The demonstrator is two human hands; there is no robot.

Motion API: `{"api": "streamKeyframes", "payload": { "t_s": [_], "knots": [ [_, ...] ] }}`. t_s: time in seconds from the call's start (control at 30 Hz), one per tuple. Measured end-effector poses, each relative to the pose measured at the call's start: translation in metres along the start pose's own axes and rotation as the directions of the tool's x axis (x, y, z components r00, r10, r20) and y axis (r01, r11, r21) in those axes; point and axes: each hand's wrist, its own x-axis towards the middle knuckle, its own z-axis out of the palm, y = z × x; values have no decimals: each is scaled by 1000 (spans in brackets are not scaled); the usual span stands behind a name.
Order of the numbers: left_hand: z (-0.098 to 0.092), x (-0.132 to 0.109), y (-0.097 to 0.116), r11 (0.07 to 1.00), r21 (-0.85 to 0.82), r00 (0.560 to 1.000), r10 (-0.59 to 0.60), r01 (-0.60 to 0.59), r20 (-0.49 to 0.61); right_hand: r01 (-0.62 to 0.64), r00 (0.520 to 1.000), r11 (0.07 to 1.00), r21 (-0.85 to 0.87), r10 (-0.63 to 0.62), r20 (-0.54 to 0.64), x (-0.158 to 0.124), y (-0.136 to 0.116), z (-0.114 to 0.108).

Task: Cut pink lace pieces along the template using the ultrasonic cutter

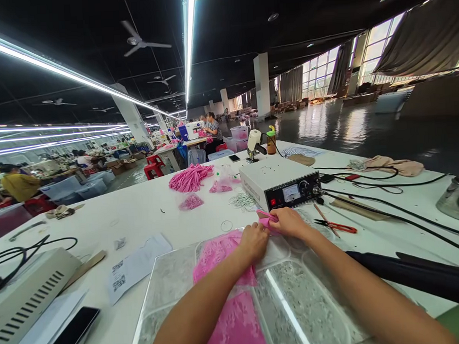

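Pink lace (218, 256) lies across a clear plate (169, 281) at the bottom centre of the frame. The work looks about midway: one lace piece is in hand, while a heap of pink straps (189, 178) waits up the counter (140, 211), left of centre. The left hand (254, 242) rests curled on the lace with its fingertips closed on a pink tab (265, 217). The right hand (288, 221) pinches the same tab, just below a white box (279, 182).

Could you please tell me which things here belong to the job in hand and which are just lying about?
In hand: left hand, right hand, pink lace fabric, clear sheet beneath it.
Lying about: red scissors, phone, pink elastic bundle, white control box.
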Motion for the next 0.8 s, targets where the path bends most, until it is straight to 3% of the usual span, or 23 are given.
{"api": "streamKeyframes", "payload": {
  "t_s": [0.23,0.5,0.67,0.8],
  "knots": [
    [-14,19,-13,995,56,996,83,-83,17,-20,998,991,134,27,-50,8,13,-10],
    [-41,23,-31,993,46,994,104,-105,18,-57,986,947,317,104,-132,22,34,-23],
    [-71,19,-42,997,25,997,80,-80,-3,-114,967,909,402,194,-166,29,48,-33],
    [-104,0,-76,1000,1,999,-23,23,-47,-194,944,880,433,288,-162,30,54,-39]
  ]
}}
